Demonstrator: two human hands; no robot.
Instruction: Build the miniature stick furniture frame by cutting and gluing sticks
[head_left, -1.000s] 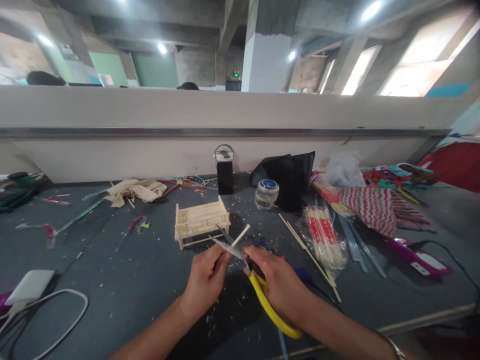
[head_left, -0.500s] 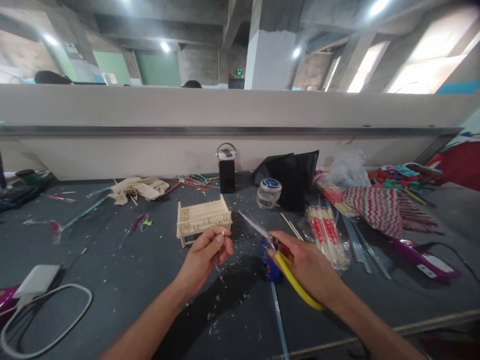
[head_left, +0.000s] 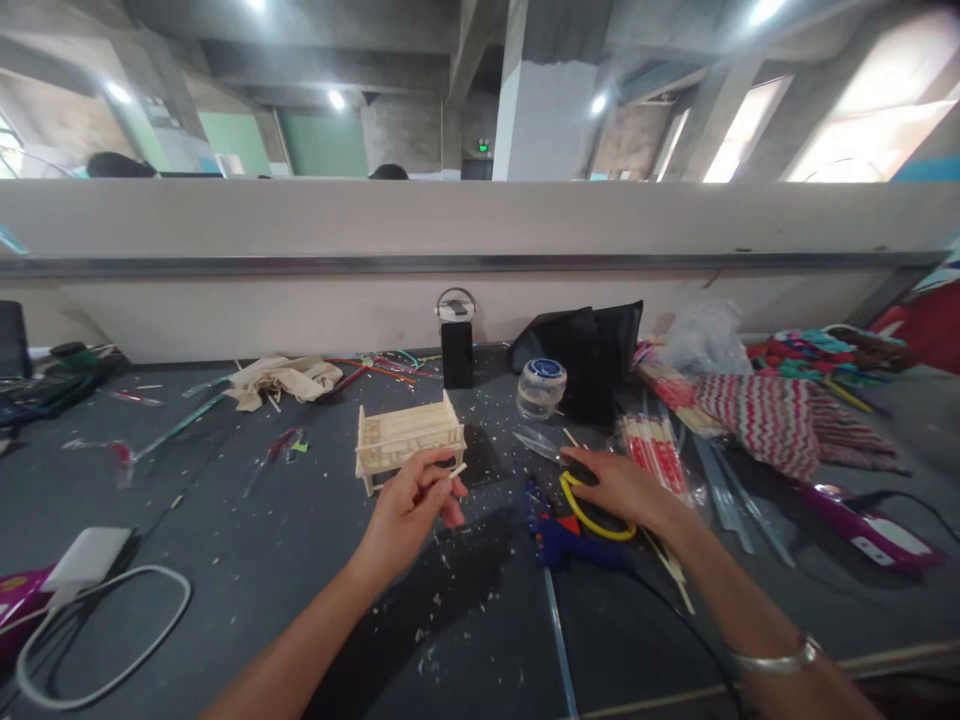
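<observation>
My left hand (head_left: 409, 512) pinches a short wooden stick piece (head_left: 458, 470) between thumb and fingertips. Just behind it stands a small model (head_left: 409, 435) built of pale wooden sticks, with rails and legs. My right hand (head_left: 619, 485) is closed over the yellow-handled scissors (head_left: 538, 443), low over the table, their blades pointing away to the left. Close to that hand, nearer to me, lies a blue glue gun (head_left: 562, 540) with a clear glue stick (head_left: 559, 640) sticking out of its back end.
A lidded jar (head_left: 541, 390) and a phone (head_left: 457, 355) stand behind. To the right are packed wooden sticks (head_left: 652, 448), clear glue sticks (head_left: 716, 490) and a striped knit cloth (head_left: 761, 415). A white cable (head_left: 184, 600) loops at left. Scraps litter the dark table (head_left: 277, 560).
My right hand has moved right and away from me with the scissors, lowering them towards the table and uncovering the glue gun. In my left hand the stick piece now shows more of its length.
</observation>
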